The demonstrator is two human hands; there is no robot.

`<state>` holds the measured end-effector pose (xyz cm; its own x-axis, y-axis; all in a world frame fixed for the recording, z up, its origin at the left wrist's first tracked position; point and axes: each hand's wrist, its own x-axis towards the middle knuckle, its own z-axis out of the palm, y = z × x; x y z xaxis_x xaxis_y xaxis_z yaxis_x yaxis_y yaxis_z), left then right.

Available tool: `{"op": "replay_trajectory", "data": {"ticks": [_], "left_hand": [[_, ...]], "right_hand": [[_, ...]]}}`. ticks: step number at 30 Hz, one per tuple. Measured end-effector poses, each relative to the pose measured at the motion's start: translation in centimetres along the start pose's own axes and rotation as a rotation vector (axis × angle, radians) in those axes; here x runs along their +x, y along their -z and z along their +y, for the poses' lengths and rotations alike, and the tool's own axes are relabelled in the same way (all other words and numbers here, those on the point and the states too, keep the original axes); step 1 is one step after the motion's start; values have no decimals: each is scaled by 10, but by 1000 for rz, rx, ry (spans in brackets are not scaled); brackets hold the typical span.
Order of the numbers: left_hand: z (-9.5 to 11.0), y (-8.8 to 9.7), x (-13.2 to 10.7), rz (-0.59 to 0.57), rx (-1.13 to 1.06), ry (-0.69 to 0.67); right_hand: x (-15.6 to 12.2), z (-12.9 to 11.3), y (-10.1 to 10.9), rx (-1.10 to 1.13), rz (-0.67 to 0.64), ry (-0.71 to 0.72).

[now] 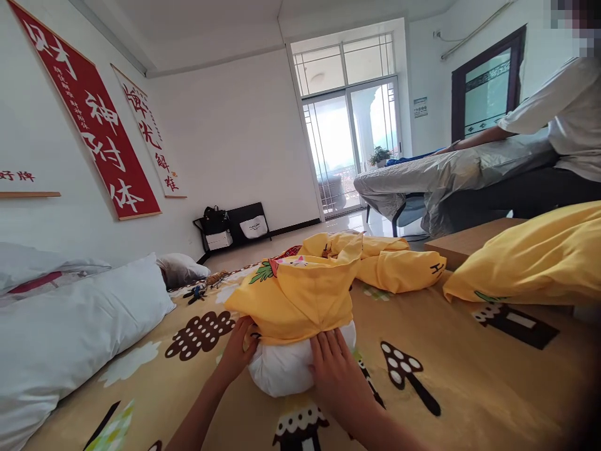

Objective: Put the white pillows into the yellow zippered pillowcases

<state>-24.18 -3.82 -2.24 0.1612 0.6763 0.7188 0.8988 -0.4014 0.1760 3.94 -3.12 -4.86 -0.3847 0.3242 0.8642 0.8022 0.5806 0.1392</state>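
Note:
A white pillow point(282, 369) lies in front of me, its near end sticking out of a yellow pillowcase point(300, 300) that covers the far part. My left hand point(240, 351) is closed at the left corner of the case's opening, thumb toward the white pillow. At the opening's near edge, my right hand point(335, 366) has its fingers bent over the pillow with the tips at the yellow hem. Creases in the cloth run together at these fingertips. The right thumb is hidden. A carrot-like print shows on the far left of the case.
Under everything is a patterned brown bedspread point(201, 401). White pillows point(84, 338) lie left; more yellow fabric point(399, 269) lies beyond, and a yellow bundle point(539, 257) at right. A person in a white shirt point(554, 100) leans over a plastic-covered table point(451, 169).

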Motion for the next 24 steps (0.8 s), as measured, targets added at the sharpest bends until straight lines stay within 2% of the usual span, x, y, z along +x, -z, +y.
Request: {"op": "replay_trajectory", "data": {"ticks": [4, 7, 8, 11, 13, 16, 19, 24], "left_hand": [[-2, -8, -20, 61, 76, 43], [-9, -14, -36, 91, 136, 53], [-10, -15, -40, 88, 143, 63], [-4, -11, -43, 53, 141, 54], [6, -5, -40, 17, 142, 1], [22, 0, -30, 6, 193, -95], [31, -4, -16, 99, 259, -187], [44, -16, 5, 256, 279, -163]], "right_hand": [[-15, -7, 23, -73, -12, 39], [-28, -23, 29, -61, 13, 122], [-33, -31, 26, -17, 46, 209], [-42, -47, 11, 167, 128, 591], [-42, -46, 2, 260, 93, 709], [-35, -26, -6, 354, -53, 657], [-31, -9, -10, 393, -122, 620], [-30, -17, -12, 481, -228, 658]]}}
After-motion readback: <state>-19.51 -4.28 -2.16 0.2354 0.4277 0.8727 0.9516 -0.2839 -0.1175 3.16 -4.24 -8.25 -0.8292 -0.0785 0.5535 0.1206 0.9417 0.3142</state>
